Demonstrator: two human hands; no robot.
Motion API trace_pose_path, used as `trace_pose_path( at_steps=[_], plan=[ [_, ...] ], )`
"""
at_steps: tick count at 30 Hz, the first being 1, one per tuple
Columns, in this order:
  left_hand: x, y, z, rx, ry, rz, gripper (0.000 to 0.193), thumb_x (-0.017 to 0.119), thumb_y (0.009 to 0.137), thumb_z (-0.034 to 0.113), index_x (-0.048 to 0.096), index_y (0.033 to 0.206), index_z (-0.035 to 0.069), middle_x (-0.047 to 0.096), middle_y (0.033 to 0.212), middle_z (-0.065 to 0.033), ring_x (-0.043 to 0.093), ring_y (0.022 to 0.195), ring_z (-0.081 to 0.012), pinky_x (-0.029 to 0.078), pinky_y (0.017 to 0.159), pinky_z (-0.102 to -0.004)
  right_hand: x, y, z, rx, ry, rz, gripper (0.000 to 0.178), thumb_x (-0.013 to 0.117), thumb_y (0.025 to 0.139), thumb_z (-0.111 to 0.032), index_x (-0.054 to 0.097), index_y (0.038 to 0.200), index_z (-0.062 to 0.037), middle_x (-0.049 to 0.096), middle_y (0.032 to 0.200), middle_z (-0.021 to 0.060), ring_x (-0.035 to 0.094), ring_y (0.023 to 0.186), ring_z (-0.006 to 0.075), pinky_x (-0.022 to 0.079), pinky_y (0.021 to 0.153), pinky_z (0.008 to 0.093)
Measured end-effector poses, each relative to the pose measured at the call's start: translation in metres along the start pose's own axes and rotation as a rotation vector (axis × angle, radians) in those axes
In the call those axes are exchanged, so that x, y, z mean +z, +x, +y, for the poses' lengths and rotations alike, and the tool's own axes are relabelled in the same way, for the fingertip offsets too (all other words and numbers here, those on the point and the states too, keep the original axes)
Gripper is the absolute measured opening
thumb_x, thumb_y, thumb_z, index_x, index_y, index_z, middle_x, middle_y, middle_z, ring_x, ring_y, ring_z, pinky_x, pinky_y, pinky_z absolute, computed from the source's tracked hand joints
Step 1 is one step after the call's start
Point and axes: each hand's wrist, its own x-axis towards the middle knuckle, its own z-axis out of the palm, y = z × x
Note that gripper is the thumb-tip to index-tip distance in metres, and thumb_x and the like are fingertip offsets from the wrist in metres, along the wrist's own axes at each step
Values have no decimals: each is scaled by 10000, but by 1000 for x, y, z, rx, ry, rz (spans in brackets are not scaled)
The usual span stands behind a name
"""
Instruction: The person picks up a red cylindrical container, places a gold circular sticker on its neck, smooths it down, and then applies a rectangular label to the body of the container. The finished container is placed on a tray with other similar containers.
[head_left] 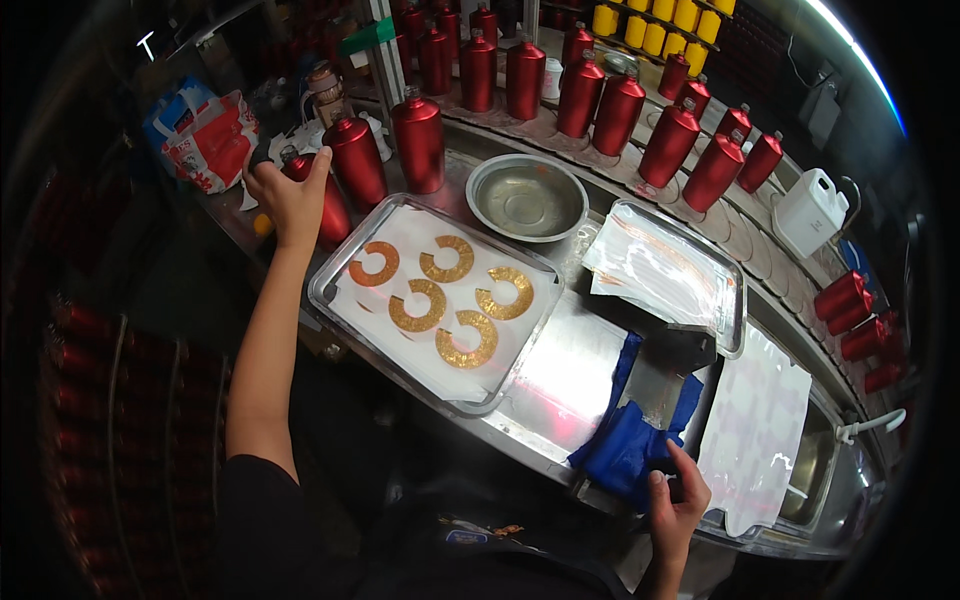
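My left hand (290,203) reaches to the far left, thumb and fingers around the upper part of a red metallic bottle (331,222); the hand hides part of the bottle. A dark covering sits on one fingertip. Two more red bottles (418,145) stand just to its right. My right hand (680,505) is at the near right, beside a blue cloth (622,455) draped over a metal fixture (655,390). Its thumb and index finger are apart, with something dark, perhaps a finger cover, between them; no held object shows.
A tray (477,408) with several gold C-shaped pieces (466,340) lies centre-left. Behind it is a metal bowl (528,200). Rightward are a tray of sheets (650,262), a whitish sheet (755,430) and a sink (815,475). Red bottles (670,145) line a curved conveyor (640,185).
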Motion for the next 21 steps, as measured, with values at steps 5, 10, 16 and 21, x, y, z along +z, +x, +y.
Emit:
trace_pose_path(
  at_steps=[5,10,16,21],
  plan=[
    [62,-15,69,233,-506,-196,596,843,787,271,551,1225,-8,615,1212,-212,599,1117,-402,486,945,-462,0,8,4,18,39,-38,407,730,854,-62,670,1244,35,721,1045,147,667,933,177,503,816,272],
    [170,-4,85,-203,-87,-263,938,920,579,538,482,1158,-55,558,1184,-339,581,1106,-487,502,934,-503,0,6,13,-144,-51,30,415,750,842,-93,680,1233,27,715,964,107,611,765,125,468,690,245],
    [176,3,76,5,-203,-259,720,910,604,483,575,1008,-9,639,1024,-253,639,954,-445,533,837,-504,-8,-1,23,-35,40,101,401,716,843,-16,682,1240,21,660,871,41,458,566,43,330,515,211],
    [84,22,104,-342,-946,-276,445,889,724,389,649,907,62,719,953,-108,690,863,-277,556,790,-398,-7,4,18,-52,68,19,400,726,842,-27,683,1238,17,647,854,34,450,588,61,348,542,205]
  ],
)
